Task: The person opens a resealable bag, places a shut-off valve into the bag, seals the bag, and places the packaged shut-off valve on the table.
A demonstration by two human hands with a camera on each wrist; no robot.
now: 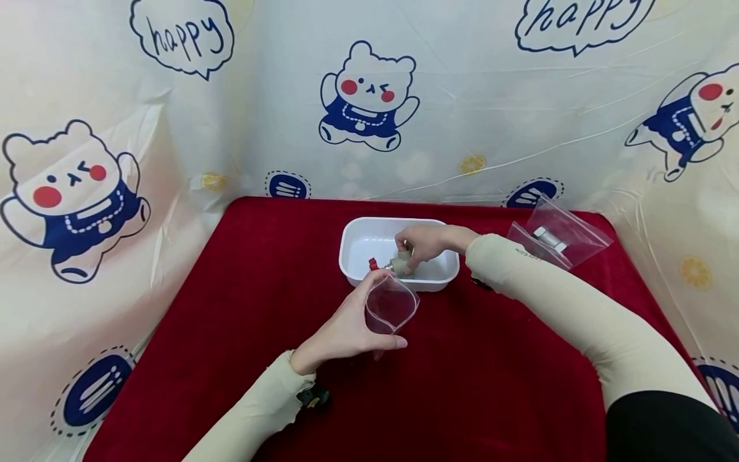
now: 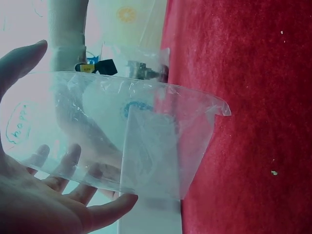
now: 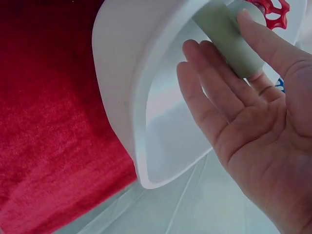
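Observation:
My left hand (image 1: 352, 321) holds a clear zip bag (image 1: 392, 305) with its mouth spread wide, thumb on one side and fingers on the other. In the left wrist view the bag (image 2: 161, 126) looks empty. Over the white tray (image 1: 352, 256), my right hand (image 1: 424, 245) grips a grey-green pipe fitting (image 1: 401, 264). A red handle (image 1: 373, 264) is at the fitting's left end. The right wrist view shows the thumb and fingers about the fitting's thick tube (image 3: 229, 41), with the red wheel-shaped handle (image 3: 279, 14) beyond the thumb.
Another clear zip bag (image 1: 583, 237) lies at the back right, holding a silvery metal part (image 1: 550, 239). A red cloth (image 1: 260, 289) covers the table. Behind and at the sides hangs a printed curtain (image 1: 462, 96).

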